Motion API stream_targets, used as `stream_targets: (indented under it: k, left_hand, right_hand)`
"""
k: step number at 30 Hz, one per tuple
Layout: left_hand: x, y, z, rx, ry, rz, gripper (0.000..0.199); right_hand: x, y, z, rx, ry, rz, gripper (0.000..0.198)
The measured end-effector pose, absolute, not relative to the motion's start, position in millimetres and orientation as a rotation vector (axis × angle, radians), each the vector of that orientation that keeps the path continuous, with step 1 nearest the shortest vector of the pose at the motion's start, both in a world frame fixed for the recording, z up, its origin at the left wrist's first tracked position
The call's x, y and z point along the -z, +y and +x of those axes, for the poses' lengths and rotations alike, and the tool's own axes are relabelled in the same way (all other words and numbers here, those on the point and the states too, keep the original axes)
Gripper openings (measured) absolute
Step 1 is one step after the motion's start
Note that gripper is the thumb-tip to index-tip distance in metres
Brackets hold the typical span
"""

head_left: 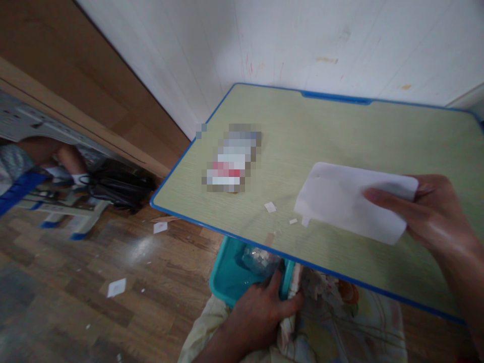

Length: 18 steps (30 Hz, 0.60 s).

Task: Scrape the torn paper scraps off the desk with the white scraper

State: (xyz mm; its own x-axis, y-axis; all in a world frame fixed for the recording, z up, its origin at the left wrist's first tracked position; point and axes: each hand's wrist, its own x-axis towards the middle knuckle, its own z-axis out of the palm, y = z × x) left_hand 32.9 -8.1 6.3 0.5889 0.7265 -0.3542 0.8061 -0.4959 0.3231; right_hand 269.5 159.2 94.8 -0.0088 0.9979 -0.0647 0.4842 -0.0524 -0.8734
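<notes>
My right hand (pixel 427 212) pinches a white sheet of paper (pixel 340 201) by its right end, thumb on top. The sheet has rounded corners and is held over the right half of a pale green desk top with a blue edge (pixel 287 131). Below the desk's front edge, my left hand (pixel 260 312) is closed on the rim of a teal plastic bin (pixel 227 282), next to patterned cloth. Inside the bin lies a clear plastic bag (pixel 260 259) with small bits in it. Small white paper scraps (pixel 270 206) lie on the desk near the sheet.
A pixelated flat object (pixel 234 161) rests on the desk's left side. Behind the desk stands a white wall (pixel 302 45). Paper pieces (pixel 116 288) are scattered on the wooden floor (pixel 151 312). At far left, a seated person's legs (pixel 68 156) show near a black bag (pixel 121 189).
</notes>
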Motion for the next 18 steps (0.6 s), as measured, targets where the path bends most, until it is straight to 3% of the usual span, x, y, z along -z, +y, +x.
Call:
stream_targets:
  k: [18]
  left_hand:
    - [-6.7, -7.6, 32.0, 0.219, 1.209, 2.362, 0.065]
  right_hand:
    - [-95.8, 159.3, 271.5, -1.049, -1.569, -1.665, 0.02]
